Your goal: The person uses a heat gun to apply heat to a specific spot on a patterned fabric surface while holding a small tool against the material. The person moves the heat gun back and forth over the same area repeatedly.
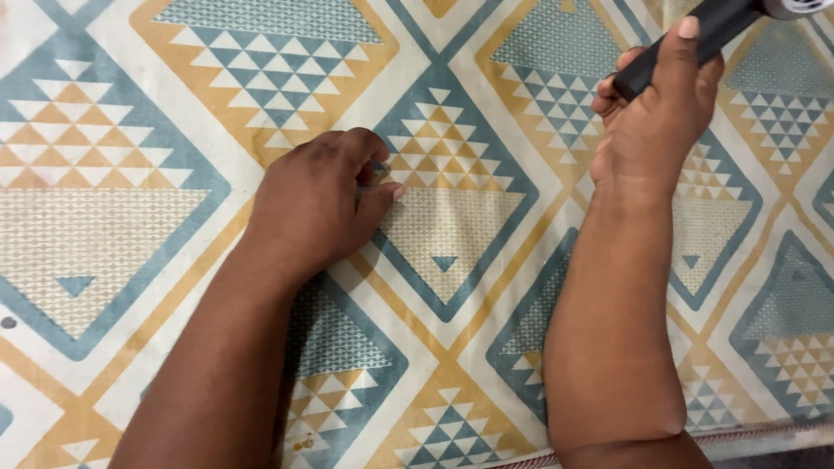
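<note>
I see the black handle point(695, 39) at far right, gripped tight in my right hand point(651, 122), raised over the patterned cloth point(156, 217); its head runs out of view. My left hand point(317, 204), fingers curled and holding nothing, presses the cloth flat at centre. The cloth looks smooth around it; how much is done I cannot judge.
</note>
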